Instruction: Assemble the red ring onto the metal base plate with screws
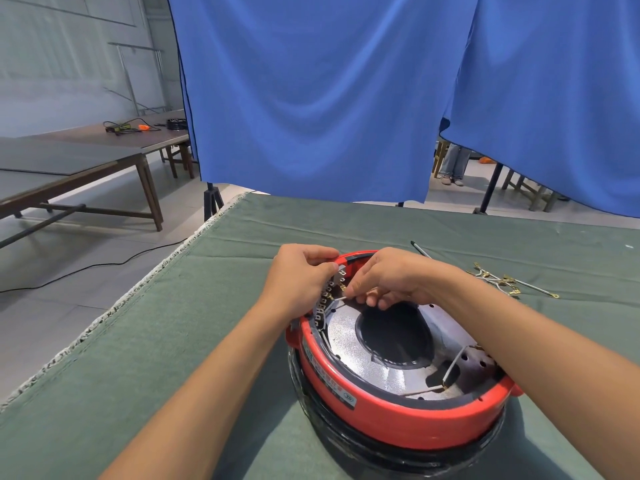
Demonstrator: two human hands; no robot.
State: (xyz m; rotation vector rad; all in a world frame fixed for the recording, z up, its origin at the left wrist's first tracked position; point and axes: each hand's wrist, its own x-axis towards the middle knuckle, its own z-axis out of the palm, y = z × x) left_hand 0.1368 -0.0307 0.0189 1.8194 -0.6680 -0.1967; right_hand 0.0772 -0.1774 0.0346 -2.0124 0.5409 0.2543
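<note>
While the red ring (pixel 398 419) already sits around the metal plate (pixel 349 332) on the near right part of the green cloth (pixel 214 306), both hands are busy at its far left rim, where a row of small metal terminals (pixel 323 303) stands along the inside edge. The left hand (pixel 299 275) is curled over the rim there, fingers and thumb bent onto the ring and the top of the terminal strip, seemingly steadying it. The right hand (pixel 388 280) reaches in from the right with its fingertips pinched on a thin white wire (pixel 341 297) whose free end points toward the terminals; whether a connector is on that end is too small to tell. I judge that the step in hand is seating this wire on a terminal, a wiring job inside the assembly, not screw driving; no screw is visible in either hand. The next move calls for lining the wire end with one terminal and pushing it straight on while the left hand braces the strip. A screwdriver-like tool (pixel 420 250) lies on the cloth just beyond the ring, and a bundle of spare wires (pixel 502 282) with brass ends lies further right, both within reach for later fastening.
</note>
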